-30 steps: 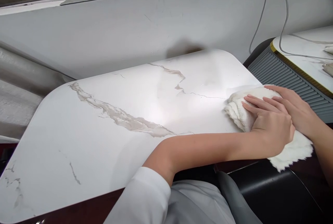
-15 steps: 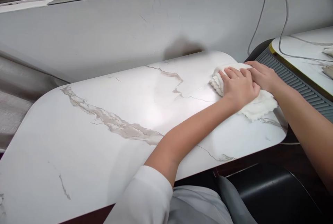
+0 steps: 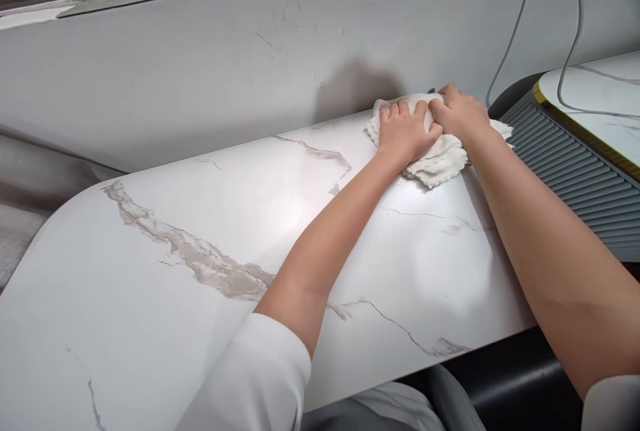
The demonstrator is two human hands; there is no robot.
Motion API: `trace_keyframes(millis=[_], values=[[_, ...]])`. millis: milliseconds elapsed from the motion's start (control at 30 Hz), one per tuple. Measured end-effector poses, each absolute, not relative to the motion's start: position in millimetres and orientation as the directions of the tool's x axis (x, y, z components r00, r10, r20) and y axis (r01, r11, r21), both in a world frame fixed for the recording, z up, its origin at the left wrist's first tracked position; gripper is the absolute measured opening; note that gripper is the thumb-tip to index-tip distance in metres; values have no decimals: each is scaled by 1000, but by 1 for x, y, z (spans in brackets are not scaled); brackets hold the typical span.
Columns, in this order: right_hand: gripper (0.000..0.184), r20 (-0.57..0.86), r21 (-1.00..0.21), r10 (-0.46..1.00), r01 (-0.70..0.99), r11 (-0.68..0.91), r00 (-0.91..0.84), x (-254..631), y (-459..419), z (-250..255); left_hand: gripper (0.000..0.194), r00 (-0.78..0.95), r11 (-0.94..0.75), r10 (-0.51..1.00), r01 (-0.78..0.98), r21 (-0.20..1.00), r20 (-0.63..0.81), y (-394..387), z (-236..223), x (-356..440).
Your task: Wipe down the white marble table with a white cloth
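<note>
Open room spans the left end of the bench (image 3: 160, 321). A wall (image 3: 225, 77) bars the far edge; the left hand (image 3: 404, 132), right hand (image 3: 463, 114) and cloth (image 3: 437, 163) block the far right corner.

On your right, a thin cable (image 3: 580, 7) hangs before the pale wall (image 3: 225, 77) and crosses the marbled top (image 3: 610, 89) of a ribbed grey cabinet (image 3: 575, 171) near its rounded, gold-trimmed left corner.

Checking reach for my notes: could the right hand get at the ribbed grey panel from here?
Probably yes: the right hand is on the white cloth near the panel, with seemingly only a cloth corner between them.
</note>
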State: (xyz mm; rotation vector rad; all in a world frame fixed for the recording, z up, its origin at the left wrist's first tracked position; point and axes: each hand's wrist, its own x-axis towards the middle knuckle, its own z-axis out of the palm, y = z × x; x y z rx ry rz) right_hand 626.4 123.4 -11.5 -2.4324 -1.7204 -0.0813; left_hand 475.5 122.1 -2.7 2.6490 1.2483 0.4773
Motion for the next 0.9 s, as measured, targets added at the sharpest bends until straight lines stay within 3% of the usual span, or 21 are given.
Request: trace_keyframes(millis=[100, 367, 733, 900], values=[[58, 72, -223, 885, 872, -436, 461, 609, 126, -1, 54, 600, -634, 773, 708, 311, 209, 130, -2, 471], [46, 172, -335, 902, 884, -325, 396, 584, 144, -4, 48, 551, -588, 809, 752, 297, 204, 140, -2, 448], [51, 88, -261, 946, 924, -279, 311, 590, 137, -1, 52, 508, -558, 827, 793, 246, 241, 132, -6, 450], [51, 98, -295, 959, 928, -228, 267, 595, 110, 3, 57, 473, -517, 851, 831, 205, 229, 104, -3, 457]])
